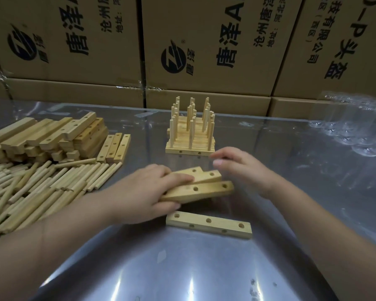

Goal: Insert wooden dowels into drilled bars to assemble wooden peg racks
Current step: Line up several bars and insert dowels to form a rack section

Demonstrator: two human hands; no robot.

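Note:
My left hand (146, 192) grips a small bundle of drilled wooden bars (206, 190) and holds them tilted just above the metal table. My right hand (241, 168) hovers to the right of the bundle with relaxed fingers and holds nothing. One more drilled bar (208, 224) with three holes lies flat on the table below the bundle. Behind my hands stands a block of assembled peg racks (191, 129), their dowels pointing up. A heap of loose dowels (41, 187) lies at the left.
A stack of drilled bars (52, 135) sits at the far left, with three more bars (114, 147) lying beside it. Cardboard boxes (204, 40) wall off the back of the table. Crumpled clear plastic (352, 122) lies at the right.

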